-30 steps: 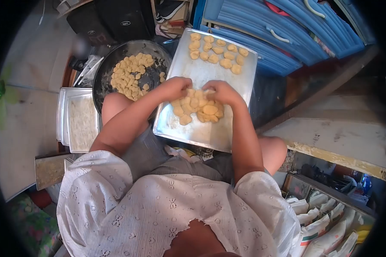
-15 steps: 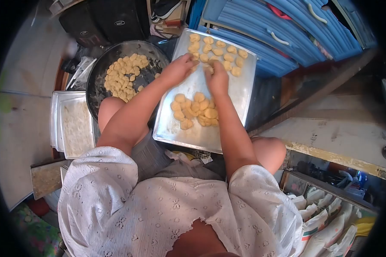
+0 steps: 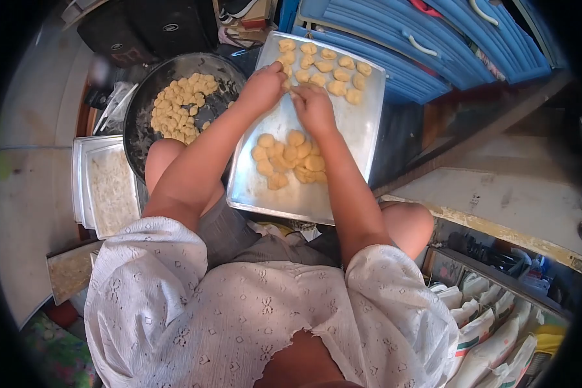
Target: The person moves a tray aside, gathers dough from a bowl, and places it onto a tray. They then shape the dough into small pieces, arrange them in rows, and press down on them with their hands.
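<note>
A silver metal tray [image 3: 354, 145] rests across my lap. Rows of yellow dough pieces [image 3: 338, 88] lie at its far end, spaced a little apart. A loose heap of similar dough pieces [image 3: 278, 157] sits nearer to me. Over the tray's left side, my left hand [image 3: 266, 87] is closed, its fingertips at a small dough piece [image 3: 287, 84]. Close beside it, my right hand [image 3: 315, 111] has its fingers pinched together, pointing at the same spot. Whatever is between its fingertips is hidden.
Left of the tray, a round dark pan [image 3: 129, 123] holds many small dough pieces [image 3: 178, 107]. Stacked trays [image 3: 113, 187] stand beyond it. Blue drawers [image 3: 381, 39] rise behind the tray, and a wooden beam [image 3: 478, 129] slants along the right.
My right hand has moved left, towards my left hand. Another dough piece now shows in the rows where the right fingers were. The whole view has shifted slightly.
</note>
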`<action>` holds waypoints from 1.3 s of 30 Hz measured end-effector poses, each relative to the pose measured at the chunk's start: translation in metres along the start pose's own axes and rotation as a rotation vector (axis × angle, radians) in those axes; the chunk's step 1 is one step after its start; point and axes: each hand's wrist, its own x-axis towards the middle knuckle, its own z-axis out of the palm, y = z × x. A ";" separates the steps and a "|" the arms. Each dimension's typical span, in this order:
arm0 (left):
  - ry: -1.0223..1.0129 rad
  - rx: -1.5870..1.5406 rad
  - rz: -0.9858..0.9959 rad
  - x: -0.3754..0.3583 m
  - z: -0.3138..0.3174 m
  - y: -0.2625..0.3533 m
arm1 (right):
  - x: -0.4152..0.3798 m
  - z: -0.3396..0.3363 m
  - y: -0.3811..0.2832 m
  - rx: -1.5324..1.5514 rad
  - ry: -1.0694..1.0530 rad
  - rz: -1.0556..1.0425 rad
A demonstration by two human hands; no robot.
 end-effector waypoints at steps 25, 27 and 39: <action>0.061 0.096 0.128 -0.009 0.018 0.017 | -0.017 -0.075 -0.003 -0.002 -0.129 0.372; 0.045 0.090 0.124 -0.009 0.017 0.018 | -0.021 -0.087 -0.008 0.039 -0.281 0.440; 0.055 0.077 0.092 -0.009 0.001 0.010 | 0.014 -0.065 0.015 -0.204 -0.141 0.351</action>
